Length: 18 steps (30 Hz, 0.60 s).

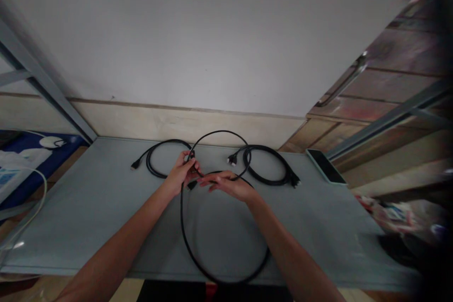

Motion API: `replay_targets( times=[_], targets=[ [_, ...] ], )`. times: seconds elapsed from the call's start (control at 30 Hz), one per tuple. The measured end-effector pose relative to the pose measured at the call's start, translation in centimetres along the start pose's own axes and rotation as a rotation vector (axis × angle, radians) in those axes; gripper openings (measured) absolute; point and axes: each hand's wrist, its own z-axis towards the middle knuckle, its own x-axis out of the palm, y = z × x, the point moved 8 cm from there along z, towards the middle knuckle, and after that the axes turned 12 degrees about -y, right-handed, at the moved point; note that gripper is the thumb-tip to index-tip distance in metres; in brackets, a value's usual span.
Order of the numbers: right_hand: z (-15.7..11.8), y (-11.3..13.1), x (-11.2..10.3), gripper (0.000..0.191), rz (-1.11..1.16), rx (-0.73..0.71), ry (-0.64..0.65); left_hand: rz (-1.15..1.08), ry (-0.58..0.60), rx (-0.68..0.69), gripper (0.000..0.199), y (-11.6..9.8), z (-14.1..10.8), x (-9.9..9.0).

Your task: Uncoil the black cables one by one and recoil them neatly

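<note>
A long black cable (182,219) is between my two hands, part of it looped above the table and a larger loop hanging toward the front edge. My left hand (184,172) is closed around it, thumb and fingers pinching the cable. Just to the right, my right hand (230,186) grips the same cable, fingers pointing left. A black connector (192,185) shows below and between the hands. Behind my left hand lies a coiled black cable (147,163) with its plug (135,165) at the left. Another coiled black cable (271,182) rests beyond my right hand.
The grey table (88,217) stands against a white wall (198,47). A phone (326,167) lies near its back right corner. Metal posts (53,82) rise at the sides. At the left, a pale cable (45,186) hangs near a blue surface (72,144). Plastic bags (403,214) sit at the right.
</note>
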Motion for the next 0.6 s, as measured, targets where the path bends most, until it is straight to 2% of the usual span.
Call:
replay_targets(
  times=[0.1,0.27,0.43,0.6],
  targets=[
    [0.3,0.2,-1.5,0.036,0.216,-0.010,-0.112,-0.053,-0.007,-0.018,0.042,-0.5,0.0,0.0],
    [0.7,1.0,-5.4,0.031,0.502,-0.055,-0.344,0.115,-0.085,0.010,0.041,-1.6,-0.1,-0.6],
    [0.7,0.9,-7.6,0.021,0.553,-0.068,-0.479,0.258,-0.128,0.066,0.040,-2.1,-0.1,-1.1],
    [0.5,0.9,-8.8,0.037,0.512,-0.092,-0.598,0.331,-0.122,0.078,0.041,-2.5,0.1,-1.5]
  ],
)
